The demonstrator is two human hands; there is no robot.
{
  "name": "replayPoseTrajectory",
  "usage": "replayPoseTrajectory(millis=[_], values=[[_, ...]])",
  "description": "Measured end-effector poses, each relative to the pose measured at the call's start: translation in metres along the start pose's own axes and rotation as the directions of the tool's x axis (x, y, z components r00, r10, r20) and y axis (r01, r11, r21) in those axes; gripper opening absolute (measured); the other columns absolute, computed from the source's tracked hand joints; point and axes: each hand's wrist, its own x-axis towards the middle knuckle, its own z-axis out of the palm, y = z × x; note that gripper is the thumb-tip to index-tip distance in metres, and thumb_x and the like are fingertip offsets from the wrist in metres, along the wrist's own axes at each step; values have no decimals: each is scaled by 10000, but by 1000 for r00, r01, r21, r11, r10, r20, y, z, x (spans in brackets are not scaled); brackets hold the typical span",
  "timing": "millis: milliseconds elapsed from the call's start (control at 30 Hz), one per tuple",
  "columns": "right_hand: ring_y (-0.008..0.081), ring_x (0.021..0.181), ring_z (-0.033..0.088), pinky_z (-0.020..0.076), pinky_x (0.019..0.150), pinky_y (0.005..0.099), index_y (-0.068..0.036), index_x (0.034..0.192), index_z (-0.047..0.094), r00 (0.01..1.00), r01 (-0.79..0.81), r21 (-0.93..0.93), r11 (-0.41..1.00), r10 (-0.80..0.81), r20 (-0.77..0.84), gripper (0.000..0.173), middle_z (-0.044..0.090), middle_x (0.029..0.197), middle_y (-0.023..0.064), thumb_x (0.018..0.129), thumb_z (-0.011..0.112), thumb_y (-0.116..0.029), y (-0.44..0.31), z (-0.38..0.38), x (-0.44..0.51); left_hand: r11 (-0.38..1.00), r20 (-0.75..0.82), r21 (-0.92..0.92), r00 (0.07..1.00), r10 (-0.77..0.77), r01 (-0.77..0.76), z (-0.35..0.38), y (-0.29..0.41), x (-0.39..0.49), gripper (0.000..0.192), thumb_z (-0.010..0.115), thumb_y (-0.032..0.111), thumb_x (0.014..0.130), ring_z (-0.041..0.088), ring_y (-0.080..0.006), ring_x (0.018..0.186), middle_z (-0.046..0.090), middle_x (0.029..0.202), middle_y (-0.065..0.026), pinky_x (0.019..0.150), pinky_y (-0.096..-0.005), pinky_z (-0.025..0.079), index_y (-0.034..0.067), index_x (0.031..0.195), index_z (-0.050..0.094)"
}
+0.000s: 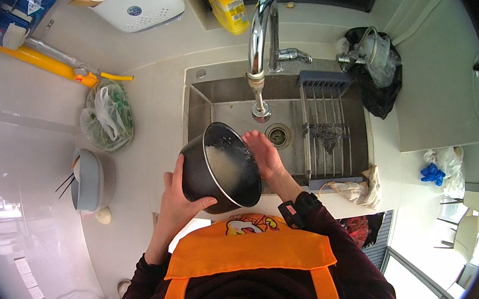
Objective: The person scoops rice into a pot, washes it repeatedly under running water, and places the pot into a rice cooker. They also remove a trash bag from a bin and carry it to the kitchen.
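My left hand (pixel 176 201) grips the side of a black rice cooker inner pot (pixel 195 172), its thumb pressed on the outer wall. The pot tilts to the right over the near edge of the sink (pixel 237 90). Inside lies a pale layer, apparently rice (pixel 226 166), with dark wet wall around it. My right hand (pixel 265 153) is at the pot's right rim with fingers extended and close together; whether it bears on the rim is not clear. Beyond the pot, the chrome faucet (pixel 257 41) points its spout down into the sink, and the drain (pixel 278 136) lies to the right.
A drying rack (pixel 321 91) holding a steel wool scrubber (pixel 327 136) spans the sink's right side. A cloth (pixel 359 189) hangs at the front edge. Left are bagged greens (pixel 107 116) and a grey basin (pixel 88 180). A yellow bottle (pixel 226 4) stands behind; a black bag (pixel 374 72) lies right.
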Motion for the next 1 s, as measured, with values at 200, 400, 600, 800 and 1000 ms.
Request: replayPoseTrajectory(millis=[200, 400, 600, 800, 1000], values=[[241, 1219, 420, 280, 1066, 367, -95, 1054, 579, 998, -10, 39, 999, 7, 56, 271, 535, 1226, 71, 916, 524, -322, 5, -1, 3, 1000, -16, 8, 1000, 8, -8, -3, 3, -1, 1143, 824, 475, 545, 541, -346, 902, 440, 1022, -186, 771, -398, 472, 80, 1427, 213], [241, 1242, 399, 265, 1077, 367, -97, 1063, 575, 996, -34, 76, 997, 28, 80, 284, 527, 1243, 74, 906, 540, -331, 9, -3, 4, 999, -53, 33, 998, 43, -41, -6, 8, -2, 1116, 818, 467, 553, 551, -348, 871, 443, 1012, -172, 740, -404, 478, 88, 1423, 229], [248, 1260, 379, 241, 1091, 370, -94, 1071, 571, 993, -20, 64, 998, 13, 118, 309, 511, 1265, 76, 888, 569, -343, 14, 2, 6, 996, -68, 93, 997, 24, -18, -12, 17, -4, 1088, 809, 471, 558, 563, -360, 842, 455, 1000, -161, 719, -417, 482, 109, 1417, 249], [249, 1277, 353, 216, 1105, 378, -70, 1114, 541, 999, -36, 40, 999, 35, 31, 360, 473, 1298, 96, 889, 565, -349, 17, 9, 2, 995, -79, 96, 997, 3, 5, -16, 23, -5, 1061, 790, 500, 571, 566, -331, 862, 475, 1001, -148, 739, -387, 466, 106, 1413, 277], [252, 1259, 377, 242, 1096, 376, -62, 1164, 509, 992, -61, 117, 991, 47, 117, 393, 486, 1280, 97, 895, 556, -345, 18, 6, 8, 994, -84, 109, 996, -5, 14, -18, 26, -4, 1052, 775, 522, 580, 571, -336, 856, 481, 989, -150, 727, -389, 468, 108, 1410, 280]])
